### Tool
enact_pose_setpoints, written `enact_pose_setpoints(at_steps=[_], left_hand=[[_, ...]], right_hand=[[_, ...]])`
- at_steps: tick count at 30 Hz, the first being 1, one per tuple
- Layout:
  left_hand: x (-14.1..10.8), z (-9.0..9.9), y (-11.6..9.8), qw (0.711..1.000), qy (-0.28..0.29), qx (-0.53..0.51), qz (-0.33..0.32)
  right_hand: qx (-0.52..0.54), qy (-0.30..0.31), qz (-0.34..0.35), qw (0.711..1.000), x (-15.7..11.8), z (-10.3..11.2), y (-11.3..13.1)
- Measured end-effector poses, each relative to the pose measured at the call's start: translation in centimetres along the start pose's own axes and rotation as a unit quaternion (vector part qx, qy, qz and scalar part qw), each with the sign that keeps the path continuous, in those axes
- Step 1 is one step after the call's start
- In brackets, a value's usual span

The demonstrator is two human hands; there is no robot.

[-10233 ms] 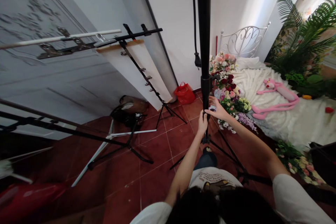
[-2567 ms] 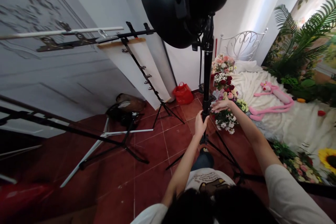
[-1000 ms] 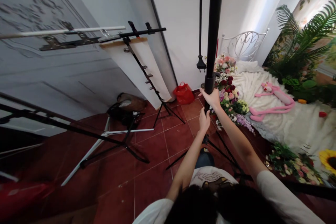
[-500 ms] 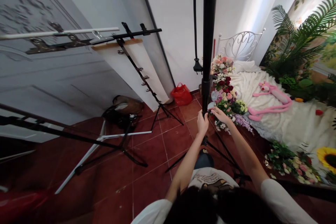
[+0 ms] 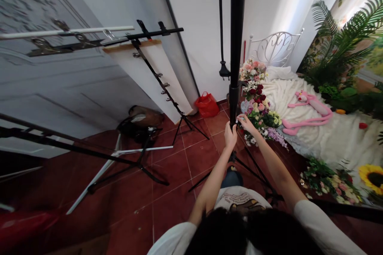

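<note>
A tall black light stand point(image 5: 236, 40) rises in front of me, its pole upright and its legs spread on the floor. My left hand point(image 5: 230, 136) is wrapped round the lower pole, below a thicker collar. Close beside it, at the pole's right side, my right hand point(image 5: 245, 122) is closed in a pinch; the small part between its fingertips is too small to make out. Left of the pole hangs a black cable with a two-pin plug point(image 5: 224, 69). The upper end of the stand is out of view.
To the right, flowers point(image 5: 259, 103) edge a bed with a cream blanket point(image 5: 317, 139) and a pink plush toy point(image 5: 314, 105). At left stand a clip-covered backdrop stand point(image 5: 158, 75) and a white-legged stand point(image 5: 98, 185). A red bag point(image 5: 207, 104) sits by the wall.
The view has shifted slightly. Both hands stay at the same part of the pole, and the right fingers have moved a little against its side.
</note>
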State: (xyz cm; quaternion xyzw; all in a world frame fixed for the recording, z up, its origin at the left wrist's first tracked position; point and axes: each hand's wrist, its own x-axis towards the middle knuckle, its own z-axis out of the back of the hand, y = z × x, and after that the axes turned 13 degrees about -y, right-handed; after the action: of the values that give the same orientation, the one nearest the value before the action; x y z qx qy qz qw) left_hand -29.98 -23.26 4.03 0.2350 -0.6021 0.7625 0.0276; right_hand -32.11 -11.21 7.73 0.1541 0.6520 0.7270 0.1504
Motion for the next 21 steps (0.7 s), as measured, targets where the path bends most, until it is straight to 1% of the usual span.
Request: enact_pose_setpoints(at_steps=[2,4,6,8,10,11,13,15,17,19,21], left_hand=[[0.0,0.1,-0.2,1.000,0.002,-0.006,0.002],[0.0,0.2,-0.5,1.000,0.004,-0.013,0.007],[0.0,0.3,-0.8,1.000,0.007,-0.018,0.012],[-0.2,0.4,-1.2,1.000,0.008,-0.017,0.009],[-0.5,0.7,-1.5,1.000,0.000,-0.009,0.001],[-0.9,0.8,-1.5,1.000,-0.007,-0.005,-0.004],[-1.9,1.1,-1.2,1.000,-0.023,0.004,-0.011],[-3.6,1.4,-0.3,0.999,-0.038,0.014,-0.004],[-5.7,1.5,1.1,0.998,-0.043,0.031,0.027],[-8.1,1.4,2.6,0.996,-0.026,0.045,0.069],[-10.3,0.8,3.9,0.994,0.016,0.050,0.093]], right_hand=[[-0.027,-0.023,-0.004,0.999,0.0,-0.4,-0.3],[-0.066,-0.067,-0.006,0.996,0.5,-0.9,-0.4],[-0.128,-0.103,-0.015,0.986,1.2,-1.3,-0.3],[-0.201,-0.101,-0.023,0.974,2.1,-1.5,0.1],[-0.241,-0.088,-0.015,0.966,2.4,-1.5,0.3],[-0.235,-0.090,-0.006,0.968,2.3,-1.4,0.3],[-0.167,-0.096,0.000,0.981,1.3,-1.2,0.1],[-0.061,-0.080,-0.024,0.995,-0.5,-0.8,-0.5],[0.020,-0.056,-0.053,0.997,-2.9,0.0,-1.6],[0.058,-0.050,-0.073,0.994,-5.4,1.1,-3.1],[0.072,-0.059,-0.099,0.991,-8.1,2.8,-5.1]])
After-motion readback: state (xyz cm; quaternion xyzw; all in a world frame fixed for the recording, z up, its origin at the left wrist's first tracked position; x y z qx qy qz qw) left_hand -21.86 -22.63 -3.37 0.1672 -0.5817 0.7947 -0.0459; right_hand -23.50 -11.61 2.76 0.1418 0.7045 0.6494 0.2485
